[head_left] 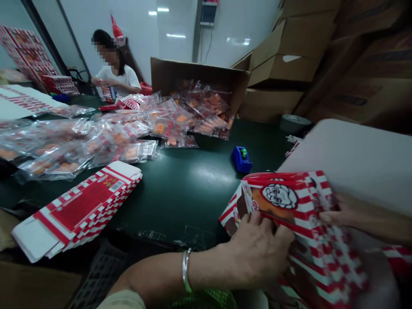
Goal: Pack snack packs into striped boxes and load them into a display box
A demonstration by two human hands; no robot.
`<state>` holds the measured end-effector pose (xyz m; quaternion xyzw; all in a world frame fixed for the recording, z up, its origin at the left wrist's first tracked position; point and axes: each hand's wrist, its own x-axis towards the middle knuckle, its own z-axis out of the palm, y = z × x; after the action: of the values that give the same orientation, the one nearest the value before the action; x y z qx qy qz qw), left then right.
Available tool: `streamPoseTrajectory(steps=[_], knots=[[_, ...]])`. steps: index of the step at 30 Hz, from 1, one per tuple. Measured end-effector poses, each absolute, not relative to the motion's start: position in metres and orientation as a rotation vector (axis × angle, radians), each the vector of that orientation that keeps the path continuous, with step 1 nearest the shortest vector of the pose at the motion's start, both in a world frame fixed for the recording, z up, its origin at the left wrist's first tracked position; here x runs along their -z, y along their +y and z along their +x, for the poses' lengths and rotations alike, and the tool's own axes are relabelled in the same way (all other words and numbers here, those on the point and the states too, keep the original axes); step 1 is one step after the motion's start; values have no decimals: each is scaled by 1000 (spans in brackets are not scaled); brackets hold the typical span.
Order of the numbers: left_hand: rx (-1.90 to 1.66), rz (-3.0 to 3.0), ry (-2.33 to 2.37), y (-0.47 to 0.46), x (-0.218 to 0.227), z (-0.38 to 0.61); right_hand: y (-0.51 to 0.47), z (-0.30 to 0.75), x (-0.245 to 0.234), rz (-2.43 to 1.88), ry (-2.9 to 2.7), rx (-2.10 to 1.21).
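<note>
Several red-and-white striped cardboard cartons (pixel 278 195) with a cartoon face printed on them lean together at the lower right. My left hand (pixel 262 249), with a silver bangle at its wrist, has its fingers curled on the front of the nearest carton. At the cartons' far right edge, my right hand (pixel 346 214) grips with the thumb in front; its other fingers are hidden and the area is blurred. A stack of flattened striped cartons (pixel 86 201) lies on the green table (pixel 161 193) to the left.
Many clear packets of orange-brown pieces (pixel 119 137) cover the table's back left, some spilling from an open cardboard box (pixel 167 75). A blue tape dispenser (pixel 242 159) stands mid-table. Another person (pixel 125 79) handles a carton behind. Large brown boxes (pixel 283 47) pile up at right.
</note>
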<state>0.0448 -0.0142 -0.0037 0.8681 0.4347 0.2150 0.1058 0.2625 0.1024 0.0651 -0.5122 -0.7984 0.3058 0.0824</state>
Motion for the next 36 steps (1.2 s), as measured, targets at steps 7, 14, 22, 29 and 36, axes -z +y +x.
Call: streamPoseTrajectory(steps=[7,14,22,29,36], knots=[[-496,2216,1540,-3,-4,22,107,207,-38,-1294,-2138,-637],[-372,2266,1629,9,-7,20,91,189,-25,-1166,-2370,-345],[-486,2427,1609,31,-46,-31,108,209,-35,-1171,-2472,-335],[-1020,1651,1403,65,6,-61,107,204,-31,-1272,-2523,-260],[-887,2039,1357,53,-13,-58,104,192,-16,-1326,-2472,-57]])
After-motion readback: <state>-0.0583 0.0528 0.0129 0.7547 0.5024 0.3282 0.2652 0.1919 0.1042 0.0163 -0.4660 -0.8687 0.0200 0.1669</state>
